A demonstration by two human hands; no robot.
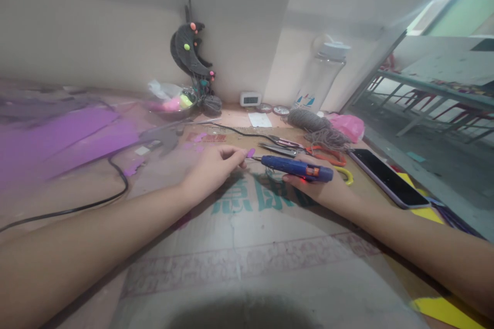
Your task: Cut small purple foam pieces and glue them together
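Between the thumb and fingers of my left hand is a small purple oval piece, likely felt or foam. My right hand is closed around a blue hot glue gun, its body lying nearly level and a red light glowing on its side. The gun's thin metal tip points left and meets or almost meets the purple piece; I cannot tell which. Both hands are above a printed cardboard sheet. Just behind the gun lie metal thread snips and orange-handled scissors.
Large purple sheets cover the left side, near a black cord. A decorated dark crescent hangs at the wall. Behind are a small digital clock, grey yarn and a clear bottle. A phone lies right.
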